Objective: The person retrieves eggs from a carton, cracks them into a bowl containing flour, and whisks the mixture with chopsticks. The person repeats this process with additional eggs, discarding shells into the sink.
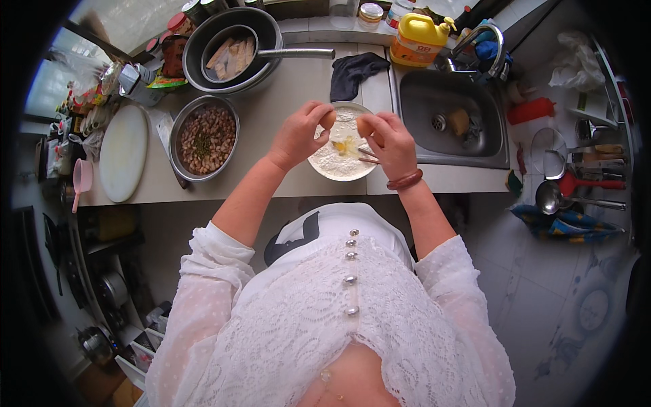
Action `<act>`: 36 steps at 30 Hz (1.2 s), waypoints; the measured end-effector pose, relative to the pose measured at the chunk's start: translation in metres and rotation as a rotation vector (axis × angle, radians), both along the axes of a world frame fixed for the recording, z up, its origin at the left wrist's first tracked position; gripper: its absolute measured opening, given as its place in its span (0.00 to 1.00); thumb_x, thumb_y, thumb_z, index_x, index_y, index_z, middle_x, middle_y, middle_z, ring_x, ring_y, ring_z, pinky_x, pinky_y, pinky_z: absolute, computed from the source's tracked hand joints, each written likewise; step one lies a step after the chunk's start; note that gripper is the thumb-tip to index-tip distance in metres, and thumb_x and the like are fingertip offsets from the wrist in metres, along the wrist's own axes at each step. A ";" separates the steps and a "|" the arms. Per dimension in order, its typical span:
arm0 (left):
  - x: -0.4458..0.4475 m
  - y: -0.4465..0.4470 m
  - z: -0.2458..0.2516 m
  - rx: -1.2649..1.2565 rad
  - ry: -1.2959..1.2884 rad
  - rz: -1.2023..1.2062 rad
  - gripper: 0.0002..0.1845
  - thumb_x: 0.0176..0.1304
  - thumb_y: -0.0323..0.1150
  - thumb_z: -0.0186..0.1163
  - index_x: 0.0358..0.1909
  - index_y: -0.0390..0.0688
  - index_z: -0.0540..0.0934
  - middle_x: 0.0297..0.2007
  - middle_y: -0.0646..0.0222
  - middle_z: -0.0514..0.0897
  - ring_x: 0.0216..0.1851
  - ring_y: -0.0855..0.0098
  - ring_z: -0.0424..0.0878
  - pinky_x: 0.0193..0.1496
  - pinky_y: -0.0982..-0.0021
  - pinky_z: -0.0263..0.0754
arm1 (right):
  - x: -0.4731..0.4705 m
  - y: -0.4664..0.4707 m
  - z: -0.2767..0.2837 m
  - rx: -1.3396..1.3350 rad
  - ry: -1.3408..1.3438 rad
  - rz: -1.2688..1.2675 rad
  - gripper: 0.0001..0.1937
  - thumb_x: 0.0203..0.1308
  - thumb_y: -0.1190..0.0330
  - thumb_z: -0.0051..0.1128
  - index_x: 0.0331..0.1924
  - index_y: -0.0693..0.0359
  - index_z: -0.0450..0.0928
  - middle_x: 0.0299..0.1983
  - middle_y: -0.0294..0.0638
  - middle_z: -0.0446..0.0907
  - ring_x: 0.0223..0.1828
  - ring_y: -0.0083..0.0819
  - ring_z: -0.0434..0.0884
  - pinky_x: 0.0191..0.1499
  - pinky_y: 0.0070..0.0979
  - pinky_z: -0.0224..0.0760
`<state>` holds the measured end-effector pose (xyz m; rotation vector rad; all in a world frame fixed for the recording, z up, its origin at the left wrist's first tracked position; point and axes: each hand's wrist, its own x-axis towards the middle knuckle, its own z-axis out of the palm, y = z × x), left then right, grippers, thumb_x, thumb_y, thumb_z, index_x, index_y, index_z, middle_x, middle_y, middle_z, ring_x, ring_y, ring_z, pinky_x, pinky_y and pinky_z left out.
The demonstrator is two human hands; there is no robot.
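Observation:
A pale bowl of flour [333, 164] stands on the counter before me, with raw egg [346, 146] lying on the flour. Over the bowl's left side, my left hand [304, 133] pinches a piece of brown eggshell [328, 119] in its fingertips. My right hand [390, 141], with a reddish bracelet at the wrist, holds another piece of eggshell [364, 127] above the right side. The two pieces are apart. Below my right fingers, a pair of chopsticks [367, 156] reaches into the bowl; whether the hand touches them I cannot tell.
Left of the bowl stand a metal bowl of chopped meat [209, 137], a cleaver [165, 129] and a white cutting board [123, 153]. Large metal basins [190, 56] holding a handled pan stand behind. A black cloth [351, 76] lies beside the sink [422, 91]; a yellow jug [419, 40] stands behind it.

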<state>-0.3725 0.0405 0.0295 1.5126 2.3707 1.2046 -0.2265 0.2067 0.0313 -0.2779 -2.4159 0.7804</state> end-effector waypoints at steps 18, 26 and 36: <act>0.042 0.032 0.000 0.206 -0.755 -0.220 0.27 0.55 0.18 0.64 0.59 0.39 0.74 0.47 0.68 0.80 0.42 0.79 0.80 0.45 0.78 0.77 | 0.035 0.000 0.002 -1.276 0.114 0.150 0.20 0.56 0.75 0.65 0.53 0.58 0.73 0.42 0.39 0.80 0.43 0.23 0.79 0.47 0.20 0.76; 0.077 0.071 0.037 0.183 -0.645 -0.274 0.33 0.56 0.19 0.64 0.65 0.44 0.68 0.48 0.67 0.79 0.41 0.79 0.78 0.44 0.78 0.76 | 0.180 0.074 -0.011 -1.208 0.652 -0.352 0.22 0.62 0.73 0.61 0.59 0.55 0.68 0.42 0.36 0.77 0.34 0.20 0.77 0.36 0.15 0.75; 0.049 0.044 0.012 0.125 -0.688 -0.026 0.21 0.63 0.22 0.59 0.58 0.39 0.73 0.44 0.68 0.79 0.38 0.81 0.78 0.43 0.78 0.77 | 0.333 0.159 -0.071 -0.766 0.149 -1.132 0.22 0.58 0.64 0.67 0.53 0.61 0.71 0.44 0.40 0.75 0.34 0.22 0.78 0.31 0.18 0.75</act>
